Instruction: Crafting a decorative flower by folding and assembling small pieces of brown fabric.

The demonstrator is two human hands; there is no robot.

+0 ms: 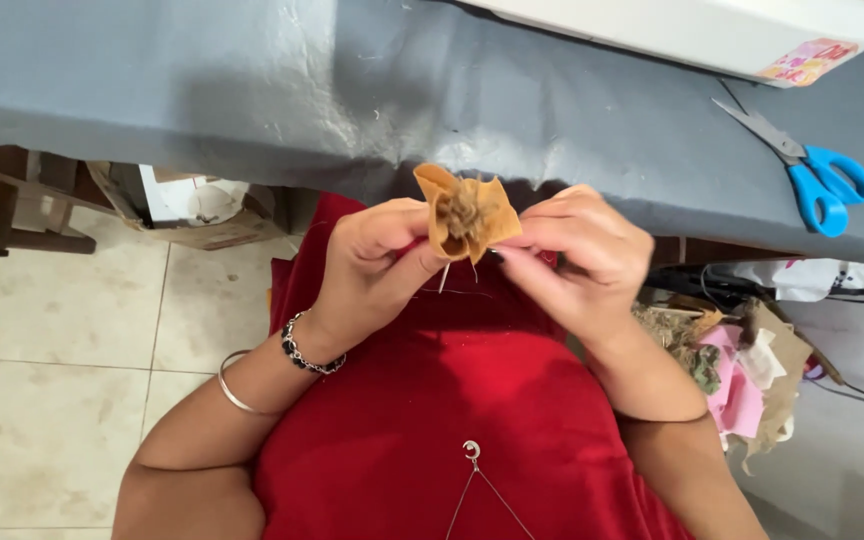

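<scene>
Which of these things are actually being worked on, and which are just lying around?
In use: tan fabric flower, pinched by left hand and right hand; thread beneath it.
Lying about: blue-handled scissors on the grey table; fabric scraps; cardboard box.

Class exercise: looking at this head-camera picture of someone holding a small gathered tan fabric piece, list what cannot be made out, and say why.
- Head view: the fingertips of the left hand and right hand are hidden behind the fabric piece.
- Any needle or thread: too thin to tell.
- The white machine is cut off by the top edge.
- The scrap pile is partly hidden by the right forearm.
</scene>
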